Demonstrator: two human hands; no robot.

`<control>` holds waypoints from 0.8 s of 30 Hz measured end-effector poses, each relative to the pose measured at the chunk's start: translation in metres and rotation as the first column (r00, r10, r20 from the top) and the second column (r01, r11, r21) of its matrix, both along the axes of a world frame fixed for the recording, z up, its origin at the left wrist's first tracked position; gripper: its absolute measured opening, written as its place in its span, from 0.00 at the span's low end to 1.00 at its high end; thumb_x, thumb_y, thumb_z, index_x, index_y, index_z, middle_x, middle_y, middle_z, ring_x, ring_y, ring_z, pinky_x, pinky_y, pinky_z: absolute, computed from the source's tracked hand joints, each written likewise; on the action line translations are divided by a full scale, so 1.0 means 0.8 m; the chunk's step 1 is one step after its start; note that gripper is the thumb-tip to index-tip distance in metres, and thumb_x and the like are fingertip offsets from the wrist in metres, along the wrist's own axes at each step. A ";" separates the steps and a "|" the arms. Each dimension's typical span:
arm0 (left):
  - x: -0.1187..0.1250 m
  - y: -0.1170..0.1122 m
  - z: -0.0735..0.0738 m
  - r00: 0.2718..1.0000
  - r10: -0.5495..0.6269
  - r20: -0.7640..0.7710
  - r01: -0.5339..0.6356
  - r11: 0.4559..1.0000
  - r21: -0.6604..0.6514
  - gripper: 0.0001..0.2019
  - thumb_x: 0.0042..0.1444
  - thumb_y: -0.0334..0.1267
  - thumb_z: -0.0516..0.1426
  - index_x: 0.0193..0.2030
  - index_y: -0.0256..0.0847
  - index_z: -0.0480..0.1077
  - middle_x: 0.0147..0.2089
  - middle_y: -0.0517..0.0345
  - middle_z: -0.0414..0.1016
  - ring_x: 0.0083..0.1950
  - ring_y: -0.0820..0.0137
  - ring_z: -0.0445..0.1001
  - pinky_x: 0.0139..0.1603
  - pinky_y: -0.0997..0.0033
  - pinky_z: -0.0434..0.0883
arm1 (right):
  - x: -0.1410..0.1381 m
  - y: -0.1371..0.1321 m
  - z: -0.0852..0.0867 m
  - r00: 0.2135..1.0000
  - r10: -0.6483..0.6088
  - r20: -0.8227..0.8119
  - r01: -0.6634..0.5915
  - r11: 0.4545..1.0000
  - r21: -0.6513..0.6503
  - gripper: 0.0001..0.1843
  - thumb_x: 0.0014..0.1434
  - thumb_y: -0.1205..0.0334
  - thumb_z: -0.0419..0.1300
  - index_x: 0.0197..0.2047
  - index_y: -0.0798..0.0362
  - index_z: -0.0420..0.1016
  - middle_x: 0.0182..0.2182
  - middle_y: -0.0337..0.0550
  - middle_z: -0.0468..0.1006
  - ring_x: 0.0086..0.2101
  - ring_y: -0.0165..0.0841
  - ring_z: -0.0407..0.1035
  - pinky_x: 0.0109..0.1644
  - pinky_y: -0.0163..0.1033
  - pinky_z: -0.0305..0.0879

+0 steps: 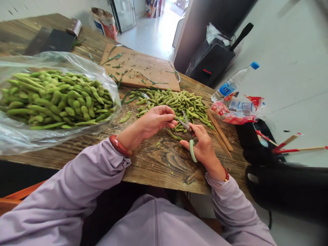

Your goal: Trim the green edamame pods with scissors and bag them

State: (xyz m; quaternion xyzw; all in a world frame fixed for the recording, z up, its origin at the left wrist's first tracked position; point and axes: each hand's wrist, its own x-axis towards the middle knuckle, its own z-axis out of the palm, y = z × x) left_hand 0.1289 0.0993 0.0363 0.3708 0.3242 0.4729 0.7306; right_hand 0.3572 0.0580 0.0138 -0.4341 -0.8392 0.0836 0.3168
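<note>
My left hand (156,119) is pinched shut above the wooden table (159,160); whether a pod is in its fingertips I cannot make out. My right hand (201,145) grips green-handled scissors (188,133), whose blades point up toward the left fingertips. A green edamame pod (172,134) lies on the table just below the hands. Behind them spreads a loose pile of edamame pods (176,102). I wear lilac sleeves and a red bangle on the left wrist.
A clear plastic bag heaped with edamame (53,97) fills the left. A wooden cutting board (139,68) with green trimmings lies at the back. Wooden skewers (220,131), a red-printed plastic bag (235,109) and a water bottle (234,82) sit at the right edge. A black bag (266,160) stands beside the table.
</note>
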 end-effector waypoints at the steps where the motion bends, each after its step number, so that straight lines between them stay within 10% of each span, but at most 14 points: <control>1: 0.000 -0.001 0.000 1.000 -0.021 -0.001 0.021 1.000 0.006 0.11 0.51 0.29 0.67 0.35 0.33 0.68 0.29 0.60 0.75 0.29 0.76 0.77 0.33 0.78 0.75 | -0.001 0.000 -0.001 1.000 0.005 0.000 -0.005 1.000 -0.002 0.33 0.60 0.48 0.67 0.65 0.49 0.66 0.46 0.49 0.74 0.42 0.42 0.72 0.48 0.48 0.74; 24: 0.001 -0.009 0.004 0.815 -0.306 -0.492 0.458 0.860 0.223 0.14 0.61 0.44 0.58 0.32 0.34 0.73 0.24 0.59 0.71 0.22 0.79 0.65 0.24 0.78 0.63 | -0.001 -0.004 -0.005 0.994 0.036 0.100 -0.035 0.999 -0.012 0.25 0.66 0.49 0.62 0.62 0.51 0.69 0.40 0.48 0.76 0.37 0.40 0.73 0.41 0.44 0.72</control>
